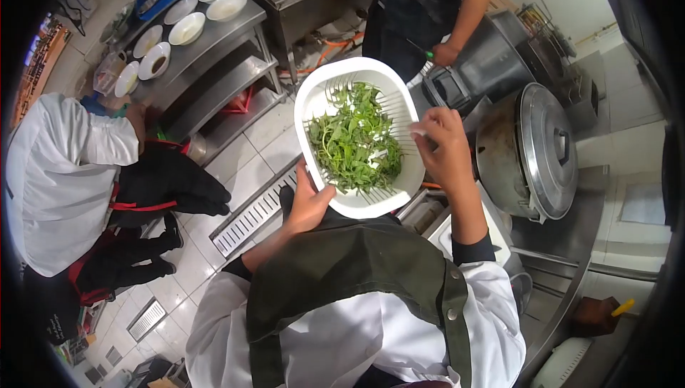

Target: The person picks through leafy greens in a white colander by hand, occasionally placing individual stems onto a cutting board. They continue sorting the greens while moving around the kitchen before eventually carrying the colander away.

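A white plastic colander (pixel 308 102) with slotted sides is in front of my chest, tilted so that its inside faces me. Loose leafy green herbs (pixel 357 138) with thin stems lie in it. My left hand (pixel 309 202) grips the colander's lower left rim, thumb on the near side. At the right rim is my right hand (pixel 444 147), raised with its fingers curled and the thumb and fingertips close together. Whether those fingertips hold a leaf or touch the rim is too small to tell.
A large lidded pot (pixel 528 152) stands at the right. Several white bowls (pixel 187 29) rest on a steel table at the left. A person in a white jacket (pixel 61 174) is at the left; another in dark clothes (pixel 421 2) stands ahead. A floor drain grate (pixel 253 213) lies below.
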`<action>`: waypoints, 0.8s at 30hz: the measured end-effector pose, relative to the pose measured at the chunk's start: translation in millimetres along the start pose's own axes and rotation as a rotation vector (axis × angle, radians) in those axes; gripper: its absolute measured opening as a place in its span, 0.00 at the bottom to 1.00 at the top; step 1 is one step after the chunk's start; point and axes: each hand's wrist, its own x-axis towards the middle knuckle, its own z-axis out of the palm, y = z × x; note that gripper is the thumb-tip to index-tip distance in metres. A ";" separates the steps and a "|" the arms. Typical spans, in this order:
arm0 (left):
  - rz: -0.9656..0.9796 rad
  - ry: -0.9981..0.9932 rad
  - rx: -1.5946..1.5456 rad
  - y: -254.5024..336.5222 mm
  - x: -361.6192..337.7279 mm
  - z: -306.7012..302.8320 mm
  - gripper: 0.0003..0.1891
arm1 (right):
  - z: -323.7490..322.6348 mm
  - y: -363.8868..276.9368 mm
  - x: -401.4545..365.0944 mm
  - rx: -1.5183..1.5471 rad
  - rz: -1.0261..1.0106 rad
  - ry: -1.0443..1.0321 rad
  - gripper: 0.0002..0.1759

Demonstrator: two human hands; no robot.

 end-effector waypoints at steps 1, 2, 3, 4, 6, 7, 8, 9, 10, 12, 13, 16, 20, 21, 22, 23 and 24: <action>0.037 0.000 -0.002 -0.7 0.8 -0.1 0.35 | 1.0 -1.4 -6.6 -0.083 0.013 -0.067 0.11; 0.031 -0.008 -0.016 0.2 1.7 1.7 0.36 | 1.3 -6.4 -12.7 -0.165 0.018 -0.131 0.10; 0.026 -0.014 -0.025 2.5 1.2 2.8 0.36 | 6.1 -7.7 -18.1 -0.222 0.000 -0.159 0.09; 0.022 -0.020 -0.029 4.6 -0.8 2.9 0.36 | 15.9 -6.4 -26.8 -0.276 -0.017 -0.185 0.07; 0.046 -0.009 -0.012 7.6 -0.9 6.5 0.37 | 32.6 -1.5 -37.2 -0.385 -0.029 -0.227 0.05; 0.059 -0.019 0.015 9.7 0.7 7.8 0.37 | 39.0 2.0 -39.7 -0.440 -0.021 -0.251 0.04; 0.073 -0.028 0.039 11.5 2.7 8.6 0.38 | 44.6 4.6 -40.4 -0.496 -0.014 -0.277 0.04; 0.099 -0.039 0.037 11.6 4.5 8.1 0.39 | 50.0 4.8 -40.1 -0.543 0.010 -0.319 0.05; 0.121 -0.048 0.042 12.0 6.4 8.2 0.39 | 54.4 7.6 -39.7 -0.550 0.007 -0.311 0.05; 0.150 -0.063 0.060 12.8 6.0 9.9 0.39 | 60.9 8.8 -41.3 -0.554 0.008 -0.306 0.05; 0.143 -0.072 0.063 14.7 6.6 10.1 0.39 | 60.4 8.4 -40.4 -0.566 -0.031 -0.257 0.05; 0.096 -0.064 0.058 18.1 4.1 10.7 0.39 | 36.9 -2.3 -33.8 -0.341 0.090 -0.191 0.02; 0.082 -0.064 0.004 10.3 5.2 7.6 0.39 | 4.4 -1.0 -26.4 0.190 0.290 -0.078 0.07; 0.072 -0.063 0.027 10.3 5.6 7.3 0.39 | -3.0 -1.3 -24.8 0.364 0.317 -0.106 0.09; 0.117 -0.070 0.017 8.5 7.8 7.8 0.38 | -6.4 -0.8 -24.7 0.552 0.371 -0.103 0.09; 0.108 -0.058 0.013 8.7 8.2 9.5 0.37 | -6.8 -0.2 -23.5 0.742 0.416 -0.099 0.09; 0.090 -0.041 0.011 13.6 6.0 12.4 0.36 | -7.2 -0.6 -23.2 0.939 0.463 -0.102 0.09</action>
